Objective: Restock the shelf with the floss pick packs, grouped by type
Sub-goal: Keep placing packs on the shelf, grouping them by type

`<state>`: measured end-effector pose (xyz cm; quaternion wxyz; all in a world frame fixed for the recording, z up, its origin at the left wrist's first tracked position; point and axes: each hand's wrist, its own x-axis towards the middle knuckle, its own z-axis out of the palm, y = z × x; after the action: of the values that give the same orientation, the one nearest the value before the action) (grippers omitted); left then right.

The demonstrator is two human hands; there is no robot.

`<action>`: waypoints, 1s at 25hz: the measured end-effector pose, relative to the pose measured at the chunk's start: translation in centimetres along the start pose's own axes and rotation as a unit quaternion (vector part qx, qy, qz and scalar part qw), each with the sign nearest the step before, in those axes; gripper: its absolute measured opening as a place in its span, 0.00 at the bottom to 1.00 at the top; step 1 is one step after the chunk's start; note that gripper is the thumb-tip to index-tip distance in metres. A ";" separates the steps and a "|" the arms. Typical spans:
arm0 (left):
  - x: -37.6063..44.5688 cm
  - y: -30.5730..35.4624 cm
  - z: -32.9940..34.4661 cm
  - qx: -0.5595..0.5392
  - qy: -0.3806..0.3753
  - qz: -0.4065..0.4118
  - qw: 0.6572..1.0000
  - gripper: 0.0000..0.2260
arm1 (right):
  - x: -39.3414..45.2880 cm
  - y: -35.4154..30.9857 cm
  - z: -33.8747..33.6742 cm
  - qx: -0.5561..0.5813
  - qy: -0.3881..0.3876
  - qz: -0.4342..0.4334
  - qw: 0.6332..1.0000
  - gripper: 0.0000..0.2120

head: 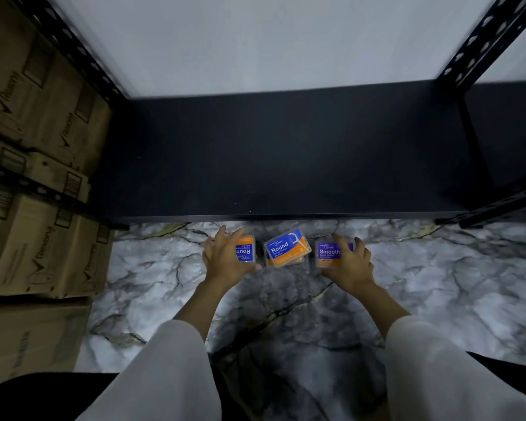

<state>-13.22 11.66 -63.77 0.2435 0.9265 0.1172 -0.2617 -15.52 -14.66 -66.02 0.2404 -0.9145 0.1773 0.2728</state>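
Cartons (37, 189) stacked at nine o'clock come first as we scan across, at least four brown ones, their printing too blurred for us to read surely. Next we count three floss pick packs on the marble floor (438, 284), in a row just before the black shelf (286, 159) at twelve o'clock. Our left hand (225, 259) curls around the first pack (245, 249), whose blue label, turned upside down to us, shows "Roun". The middle pack (287, 247) lies untouched, tilted, its long axis running toward two o'clock, marked "Round". Our right hand (351, 262) grips the purple pack (330, 253), marked "Smooth", its writing upright and its long axis toward twelve.
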 end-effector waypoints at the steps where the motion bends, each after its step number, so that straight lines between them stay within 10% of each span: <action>1: -0.1 0.1 0.2 -0.007 0.011 -0.001 1.000 0.40 | 0.0 -0.2 0.3 0.013 0.006 0.007 1.000 0.43; 19: -1.8 0.7 -0.9 0.218 0.068 -0.087 0.970 0.35 | -1.1 -0.6 -0.1 0.039 0.081 0.027 0.996 0.35; 25: -1.4 -0.8 -2.3 0.169 0.034 0.051 0.984 0.40 | -1.5 -1.6 -0.6 0.038 0.082 0.009 0.996 0.35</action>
<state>-13.64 13.45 -61.61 0.0928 0.9673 0.0323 -0.2337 -15.72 -13.36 -64.17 0.2575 -0.9222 0.2153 0.1921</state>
